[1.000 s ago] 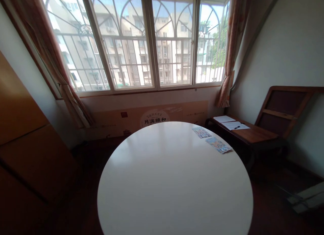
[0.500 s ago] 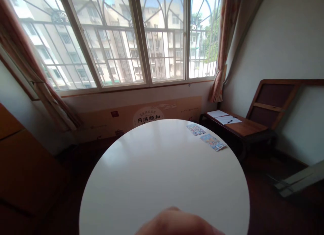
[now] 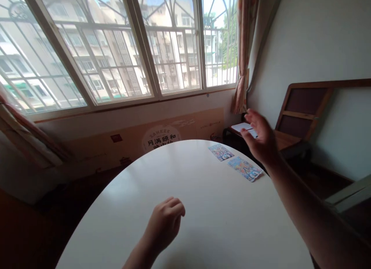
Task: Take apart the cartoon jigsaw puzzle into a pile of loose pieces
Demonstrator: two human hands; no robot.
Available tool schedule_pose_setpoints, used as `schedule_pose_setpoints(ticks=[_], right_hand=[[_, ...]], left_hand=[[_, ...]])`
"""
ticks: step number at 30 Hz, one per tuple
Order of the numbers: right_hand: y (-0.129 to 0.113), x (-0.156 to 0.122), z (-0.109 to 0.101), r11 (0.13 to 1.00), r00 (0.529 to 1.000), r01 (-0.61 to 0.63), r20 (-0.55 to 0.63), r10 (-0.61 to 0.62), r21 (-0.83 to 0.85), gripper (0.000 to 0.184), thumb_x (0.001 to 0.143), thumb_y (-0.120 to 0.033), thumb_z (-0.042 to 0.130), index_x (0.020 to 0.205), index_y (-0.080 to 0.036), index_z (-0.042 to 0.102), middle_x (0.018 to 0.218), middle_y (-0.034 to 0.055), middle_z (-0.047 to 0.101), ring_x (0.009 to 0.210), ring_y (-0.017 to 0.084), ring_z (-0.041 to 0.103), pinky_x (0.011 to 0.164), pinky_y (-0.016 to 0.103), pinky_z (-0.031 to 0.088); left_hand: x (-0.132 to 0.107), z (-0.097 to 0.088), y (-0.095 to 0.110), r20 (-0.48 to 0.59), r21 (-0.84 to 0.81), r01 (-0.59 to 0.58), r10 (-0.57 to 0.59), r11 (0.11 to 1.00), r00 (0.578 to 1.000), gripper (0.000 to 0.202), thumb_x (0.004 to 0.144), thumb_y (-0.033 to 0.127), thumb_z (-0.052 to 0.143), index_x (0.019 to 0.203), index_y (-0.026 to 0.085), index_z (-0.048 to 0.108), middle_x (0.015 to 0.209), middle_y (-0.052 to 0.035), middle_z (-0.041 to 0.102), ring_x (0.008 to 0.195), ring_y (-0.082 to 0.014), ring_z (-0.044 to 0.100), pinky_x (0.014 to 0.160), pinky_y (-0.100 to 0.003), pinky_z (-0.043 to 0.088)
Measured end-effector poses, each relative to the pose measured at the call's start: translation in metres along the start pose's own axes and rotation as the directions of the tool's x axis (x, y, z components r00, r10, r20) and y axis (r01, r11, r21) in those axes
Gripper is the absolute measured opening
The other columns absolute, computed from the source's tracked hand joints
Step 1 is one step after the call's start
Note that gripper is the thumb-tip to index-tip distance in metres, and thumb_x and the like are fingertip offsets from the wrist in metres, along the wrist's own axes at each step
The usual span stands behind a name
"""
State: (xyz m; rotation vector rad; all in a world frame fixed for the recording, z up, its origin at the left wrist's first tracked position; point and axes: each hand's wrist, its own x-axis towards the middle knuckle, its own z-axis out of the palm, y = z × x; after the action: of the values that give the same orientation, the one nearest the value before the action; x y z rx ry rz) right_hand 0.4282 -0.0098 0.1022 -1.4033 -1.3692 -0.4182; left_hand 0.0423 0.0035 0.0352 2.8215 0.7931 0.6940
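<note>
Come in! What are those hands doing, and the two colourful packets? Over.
Left hand loosely curled over table. Right hand raised, open, fingers apart. Near packet and far packet untouched by table's edge. Right hand partly hides papers beyond.

Toward the far right edge of the tabletop (image 3: 130,207): a picture card (image 3: 221,152), with a second card (image 3: 245,169) just beside, nearer and farther right. Over the near middle, left grip (image 3: 167,218); right of both cards, right grip (image 3: 261,139), in front of papers (image 3: 238,126) on a low seat (image 3: 286,139). Behind, cardboard panel (image 3: 129,143) beneath the window (image 3: 127,56).
</note>
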Motion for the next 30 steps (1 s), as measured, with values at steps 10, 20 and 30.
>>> schedule_pose_setpoints(ticks=[10,20,30], right_hand=[[0.083,-0.063,0.056,0.777,0.756,-0.328,0.344,0.557,-0.536,0.04,0.086,-0.025,0.051,0.123,-0.022,0.067,0.138,0.0104,0.056,0.123,0.029,0.053,0.104,0.041,0.042],[0.086,-0.062,0.055,0.677,0.528,-0.287,0.478,0.702,-0.678,0.06,0.079,-0.041,0.066,0.136,-0.025,0.059,0.13,0.0159,0.057,0.121,0.035,0.054,0.093,0.039,0.044],[0.042,-0.069,0.053,0.825,0.429,-0.223,0.708,0.561,-0.519,0.043,0.079,-0.037,0.068,0.117,-0.017,0.064,0.114,0.0127,0.066,0.101,0.026,0.063,0.081,0.029,0.045]], left_hand=[[-0.011,0.014,-0.026,0.034,-0.18,0.145,-0.141,0.973,0.989,0.028,0.081,0.002,0.039,0.074,0.021,0.058,0.08,-0.0021,0.068,0.076,-0.0162,0.064,0.069,-0.024,0.047],[-0.01,0.015,-0.04,-0.008,-0.221,0.216,-0.223,0.951,0.975,0.025,0.084,0.014,0.043,0.074,0.022,0.064,0.082,-0.0025,0.07,0.074,-0.0171,0.066,0.068,-0.024,0.051],[-0.012,0.016,-0.034,0.053,-0.235,0.316,-0.312,0.919,0.948,0.026,0.079,0.012,0.042,0.074,0.02,0.066,0.081,-0.0034,0.07,0.07,-0.0169,0.062,0.068,-0.027,0.047]])
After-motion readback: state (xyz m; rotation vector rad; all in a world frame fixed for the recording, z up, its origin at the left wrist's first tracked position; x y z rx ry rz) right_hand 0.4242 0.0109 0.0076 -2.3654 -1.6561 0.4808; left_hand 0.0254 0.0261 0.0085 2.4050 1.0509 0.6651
